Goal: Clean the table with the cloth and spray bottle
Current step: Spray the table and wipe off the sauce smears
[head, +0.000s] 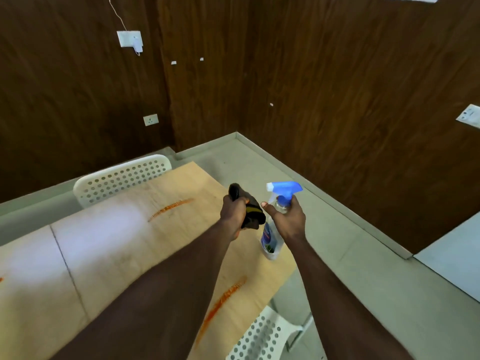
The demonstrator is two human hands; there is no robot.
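A light wooden table [124, 245] runs from lower left to the centre, marked by two orange-red streaks: one far [170, 208], one near [223, 298]. My left hand [233, 214] is closed around a bunched dark cloth [249, 206] with a yellow stripe, held above the table's right end. Just to its right, my right hand [289, 220] grips the neck of a clear spray bottle [270, 242] with a blue and white trigger head [284, 190], nozzle pointing left. The bottle's base is at the table's right end; whether it touches the surface is unclear.
A white perforated chair [122, 178] stands behind the table's far side, and another [262, 336] at its near right corner. Dark wood-panelled walls with sockets [150, 120] close in the corner. Grey floor lies to the right, with a pale panel [457, 258] at the right edge.
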